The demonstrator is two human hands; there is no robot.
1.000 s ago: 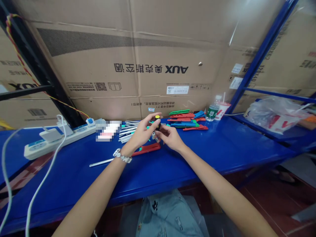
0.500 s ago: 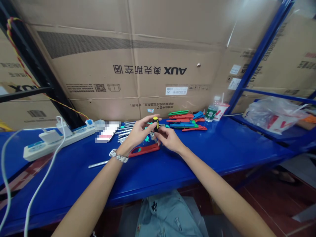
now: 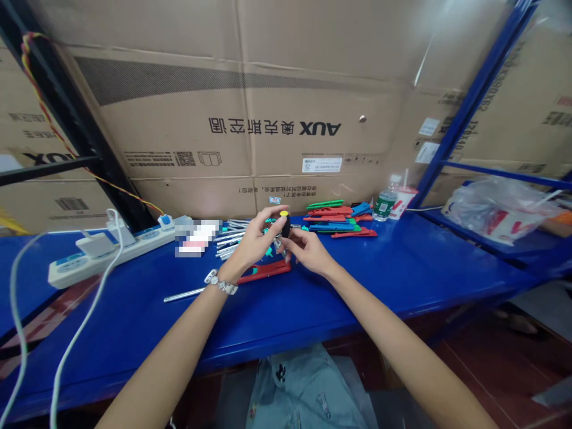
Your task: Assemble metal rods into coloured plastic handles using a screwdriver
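Note:
My left hand (image 3: pixel 261 237) is closed on a short screwdriver (image 3: pixel 285 227) with a black handle and a yellow cap. The handle stands roughly upright between thumb and fingers. Just right of it, my right hand (image 3: pixel 309 251) is closed in a pinch around a small silvery metal part (image 3: pixel 277 243) under the screwdriver; the fingers hide most of this part. A red plastic handle piece (image 3: pixel 270 271) lies on the table below both hands. Beyond my left hand is a pile of silvery metal rods (image 3: pixel 227 239), with small teal pieces (image 3: pixel 269 252) near it.
Red, blue and green plastic pieces (image 3: pixel 342 219) are heaped behind my right hand. A water bottle (image 3: pixel 383 202) and a paper cup (image 3: pixel 403 201) stand at the back right. Left are a power strip (image 3: pixel 134 245) with cables and a single rod (image 3: pixel 184 295). Cardboard (image 3: pixel 268 149) walls the back.
The yellow-and-black handle has turned or tilted a little in my left hand, with less yellow showing on its side. The whole view has shifted slightly; both hands stay together.

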